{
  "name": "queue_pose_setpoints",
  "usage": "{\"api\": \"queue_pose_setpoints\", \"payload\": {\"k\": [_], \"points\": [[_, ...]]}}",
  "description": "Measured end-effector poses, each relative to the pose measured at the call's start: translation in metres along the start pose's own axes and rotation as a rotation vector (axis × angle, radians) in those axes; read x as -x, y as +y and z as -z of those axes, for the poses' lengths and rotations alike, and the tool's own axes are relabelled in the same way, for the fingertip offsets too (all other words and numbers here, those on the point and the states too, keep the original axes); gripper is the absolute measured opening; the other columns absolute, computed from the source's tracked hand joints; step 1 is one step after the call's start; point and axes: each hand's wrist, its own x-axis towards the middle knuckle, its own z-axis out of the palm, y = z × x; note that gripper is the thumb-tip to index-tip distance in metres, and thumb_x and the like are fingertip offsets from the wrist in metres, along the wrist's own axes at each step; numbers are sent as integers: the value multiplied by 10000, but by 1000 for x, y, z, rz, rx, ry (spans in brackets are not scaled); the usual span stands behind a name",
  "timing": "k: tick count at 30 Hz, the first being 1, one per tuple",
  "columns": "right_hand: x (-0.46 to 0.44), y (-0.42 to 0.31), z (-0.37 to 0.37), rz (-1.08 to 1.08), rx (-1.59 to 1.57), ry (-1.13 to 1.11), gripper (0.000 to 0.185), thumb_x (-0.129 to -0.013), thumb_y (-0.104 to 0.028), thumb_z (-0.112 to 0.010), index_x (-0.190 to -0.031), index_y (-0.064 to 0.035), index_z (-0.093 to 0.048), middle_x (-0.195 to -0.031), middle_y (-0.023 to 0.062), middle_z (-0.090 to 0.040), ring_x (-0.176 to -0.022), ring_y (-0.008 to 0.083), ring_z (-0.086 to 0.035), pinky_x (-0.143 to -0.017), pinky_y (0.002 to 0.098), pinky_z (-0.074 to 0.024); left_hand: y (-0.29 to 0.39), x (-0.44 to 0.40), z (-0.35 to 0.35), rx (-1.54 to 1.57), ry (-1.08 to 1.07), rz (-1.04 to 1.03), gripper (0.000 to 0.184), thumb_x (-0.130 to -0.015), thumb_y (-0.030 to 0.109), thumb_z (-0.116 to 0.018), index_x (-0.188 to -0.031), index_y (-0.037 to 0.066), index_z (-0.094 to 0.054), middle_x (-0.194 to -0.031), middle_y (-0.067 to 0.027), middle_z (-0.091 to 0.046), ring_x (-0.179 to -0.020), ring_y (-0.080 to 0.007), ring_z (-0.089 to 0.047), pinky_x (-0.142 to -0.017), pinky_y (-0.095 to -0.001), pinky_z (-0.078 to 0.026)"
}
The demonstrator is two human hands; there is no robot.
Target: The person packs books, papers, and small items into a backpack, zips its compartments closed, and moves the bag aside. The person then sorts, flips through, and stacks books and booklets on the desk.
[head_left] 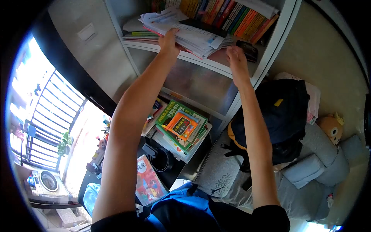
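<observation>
A thick stack of papers [193, 38] rests at a tilt on the front of a bookcase shelf, some sheets fanned at its left end. My left hand [169, 42] is closed on the stack's near edge, thumb on top and the other fingers out of sight beneath. At the right end of the papers, my right hand [237, 62] has its fingers curled against the corner; the exact grip is partly hidden. Just beside those fingers lies a black case-like object [247, 51]. Behind the stack, a dark flat item [204, 27] leans toward the row of books [232, 19].
Below stands a dark desk with piled books [183, 125], a black round container [162, 159] and a red-covered book [148, 179]. To the right, a black backpack [274, 112] sits on a grey sofa [297, 193]. The white bookcase frame [276, 46] borders the shelf.
</observation>
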Motion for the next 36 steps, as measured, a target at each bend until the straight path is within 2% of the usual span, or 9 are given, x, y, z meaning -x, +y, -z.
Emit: {"api": "queue_pose_setpoints", "payload": {"k": [10, 12, 13, 14, 16, 20, 28, 31, 36], "points": [[-18, -20, 0, -310, -229, -73, 359, -904, -265, -571, -981, 84, -540, -904, 137, -574, -882, 201, -593, -875, 357, -498, 16, 56, 39, -36, -12, 34, 481, -765, 92, -670, -1181, -16, -453, -1154, -158, -532, -982, -308, -575, -840, -434, -504], [-22, -35, 6, -368, 448, -128, 353, -897, -283, -581, -942, 66, -566, -824, 165, -603, -834, 217, -629, -795, 365, -527, 17, 58, 42, -16, -50, 14, 508, -762, 113, -679, -1196, -7, -446, -1154, -160, -537, -993, -309, -578, -842, -445, -503], [-27, -40, 5, -236, 915, -156, 290, -875, -221, -593, -964, 55, -585, -821, 189, -635, -820, 267, -649, -740, 391, -533, 19, 63, 43, -39, -46, 28, 504, -768, 124, -677, -1199, -3, -448, -1150, -161, -542, -992, -308, -581, -841, -442, -505], [-29, -43, 6, -241, 913, -159, 290, -875, -221, -593, -964, 55, -585, -821, 189, -635, -820, 267, -649, -740, 391, -533, 21, 67, 44, -63, -37, 45, 501, -775, 136, -674, -1202, 1, -450, -1146, -162, -547, -991, -307, -585, -840, -439, -507], [-25, -55, 3, 226, 1293, -178, 309, -848, -106, -558, -1116, 46, -538, -1152, 261, -540, -1058, 323, -558, -875, 440, -459, 17, 64, 53, -81, -55, 72, 497, -773, 133, -677, -1200, 11, -455, -1134, -159, -553, -990, -307, -586, -851, -439, -503], [-61, -33, 6, 522, 1551, -479, 476, -826, 28, -496, -1289, -73, -466, -1291, 146, -488, -1158, 315, -501, -975, 421, -416, 24, 84, 48, -117, -28, 82, 399, -805, 135, -618, -1158, 30, -465, -1099, -148, -583, -951, -282, -602, -808, -396, -514], [-106, -30, 16, 220, 1642, -671, 499, -834, 37, -492, -1305, -123, -458, -1224, 160, -528, -1129, 314, -519, -939, 415, -443, -17, 64, 96, 329, -317, 129, 312, -916, 323, -464, -1068, 66, -551, -911, -44, -586, -817, -195, -551, -755, -345, -456], [-99, -42, 3, 330, 1669, -549, 569, -783, 129, -462, -1305, -98, -471, -1158, 186, -565, -1011, 337, -575, -853, 404, -453, -23, 58, 102, 335, -292, 129, 317, -934, 311, -456, -1091, 61, -569, -957, -47, -614, -871, -202, -578, -794, -357, -464], [-40, -94, -55, 572, 1606, -694, 495, -844, -32, -525, -1327, -117, -457, -938, 199, -610, -924, 343, -607, -838, 452, -472, -22, 67, 92, 324, -274, 124, 295, -945, 295, -467, -1092, 57, -561, -946, -43, -613, -873, -185, -575, -799, -346, -468]]}}
